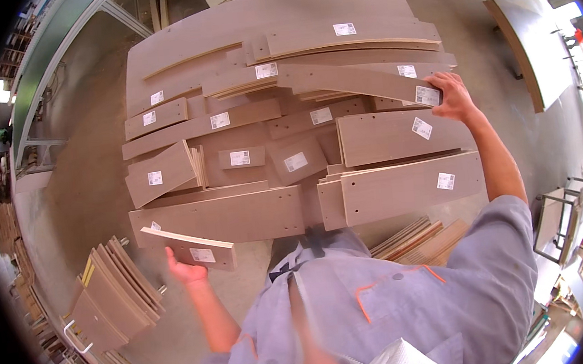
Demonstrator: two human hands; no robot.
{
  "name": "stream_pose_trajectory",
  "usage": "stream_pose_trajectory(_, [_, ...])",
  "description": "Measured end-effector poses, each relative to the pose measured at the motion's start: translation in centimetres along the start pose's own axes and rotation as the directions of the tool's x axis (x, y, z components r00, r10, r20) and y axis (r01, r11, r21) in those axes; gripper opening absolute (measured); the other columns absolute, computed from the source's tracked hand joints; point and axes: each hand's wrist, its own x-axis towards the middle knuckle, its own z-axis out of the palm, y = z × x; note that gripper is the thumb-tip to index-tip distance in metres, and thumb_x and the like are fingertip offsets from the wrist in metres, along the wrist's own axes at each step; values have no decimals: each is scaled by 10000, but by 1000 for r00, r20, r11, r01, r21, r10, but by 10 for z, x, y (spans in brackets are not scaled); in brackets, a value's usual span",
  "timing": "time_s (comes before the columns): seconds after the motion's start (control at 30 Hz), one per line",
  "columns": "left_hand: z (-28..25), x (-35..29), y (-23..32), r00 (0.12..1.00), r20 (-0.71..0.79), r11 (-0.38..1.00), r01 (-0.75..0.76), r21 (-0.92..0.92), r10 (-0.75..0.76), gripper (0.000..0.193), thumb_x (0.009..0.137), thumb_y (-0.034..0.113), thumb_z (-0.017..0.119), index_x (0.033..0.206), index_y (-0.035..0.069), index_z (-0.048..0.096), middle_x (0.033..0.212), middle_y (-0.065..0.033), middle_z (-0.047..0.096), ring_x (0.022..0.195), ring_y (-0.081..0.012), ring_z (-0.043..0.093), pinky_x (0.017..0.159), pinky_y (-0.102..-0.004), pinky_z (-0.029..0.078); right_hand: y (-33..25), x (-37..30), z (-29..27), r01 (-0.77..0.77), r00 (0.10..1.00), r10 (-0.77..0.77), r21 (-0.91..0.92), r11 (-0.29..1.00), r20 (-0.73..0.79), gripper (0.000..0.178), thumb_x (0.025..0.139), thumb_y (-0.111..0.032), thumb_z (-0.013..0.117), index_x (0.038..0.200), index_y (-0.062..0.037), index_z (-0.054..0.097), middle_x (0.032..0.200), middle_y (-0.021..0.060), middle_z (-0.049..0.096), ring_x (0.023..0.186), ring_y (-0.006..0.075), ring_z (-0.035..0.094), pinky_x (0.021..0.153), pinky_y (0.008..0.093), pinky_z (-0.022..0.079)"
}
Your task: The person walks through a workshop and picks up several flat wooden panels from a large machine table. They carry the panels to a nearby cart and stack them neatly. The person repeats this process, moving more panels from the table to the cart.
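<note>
1. Wooden panels [403, 189]: smooth, matt grey-brown laminate faces, pale raw plywood edges.
2. Labels [446, 181]: white paper.
3. Shirt [413, 303]: soft grey cloth.
4. Floor [89, 172]: matt concrete.

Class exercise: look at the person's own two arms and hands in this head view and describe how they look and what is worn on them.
Both forearms are bare, and the left hand and right hand wear no gloves. Short sleeves of a grey-lilac work shirt end above the elbows. The shirt has buttons and thin orange stitching on its front. No watch or ring is visible.
</note>
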Motion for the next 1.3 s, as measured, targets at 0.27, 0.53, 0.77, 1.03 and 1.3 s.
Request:
stream_pose_trajectory(0.27, [3, 9, -32, 999, 32, 999, -31, 33, 30, 429, 880, 293, 531, 1235, 53, 502, 1222, -68, 557, 1129, -276, 506, 997, -442, 363, 63, 44, 36, 54, 998, -54, -1, 999, 11, 600, 498, -126, 631, 1092, -56, 582, 1059, 119, 581, 1073, 326, 495, 976, 390, 343])
stream_pose_trajectory(0.53, [66, -13, -52, 998, 31, 999, -46, -12, 47, 367, 921, 271, 490, 1215, 51, 496, 1188, -70, 561, 1118, -262, 510, 972, -414, 386, 69, 87, 83, -121, 983, 149, -236, 964, 105, 878, 615, 15, 596, 1405, -242, 311, 1376, 52, 402, 1285, 280, 358, 1064, 462, 266])
stream_pose_trajectory(0.77, [70, -18, -68, 1000, -6, 999, -28, -19, 28, 335, 918, 248, 498, 1189, 52, 508, 1163, -69, 569, 1086, -246, 530, 945, -398, 409, 10, 115, 97, 107, 991, -94, -149, 983, 95, 790, 608, -22, 667, 1334, -112, 367, 1260, 100, 459, 1216, 291, 411, 1014, 398, 343])
stream_pose_trajectory(1.03, [61, -22, -75, 1000, -9, 1000, -16, -5, 16, 334, 908, 265, 517, 1150, 36, 526, 1123, -81, 586, 1058, -254, 543, 929, -401, 416, 6, 119, 98, 152, 986, -147, -73, 986, 79, 675, 601, -40, 691, 1225, -66, 433, 1148, 120, 488, 1140, 305, 454, 966, 389, 382])
stream_pose_trajectory(1.3, [54, -9, -79, 998, -15, 998, 55, 35, -54, 387, 908, 296, 516, 1190, 32, 507, 1166, -90, 565, 1112, -267, 515, 966, -417, 396, 2, 123, 105, 67, 982, -38, -155, 986, 184, 747, 632, -112, 739, 1293, -71, 395, 1232, 130, 468, 1192, 310, 426, 986, 386, 371])
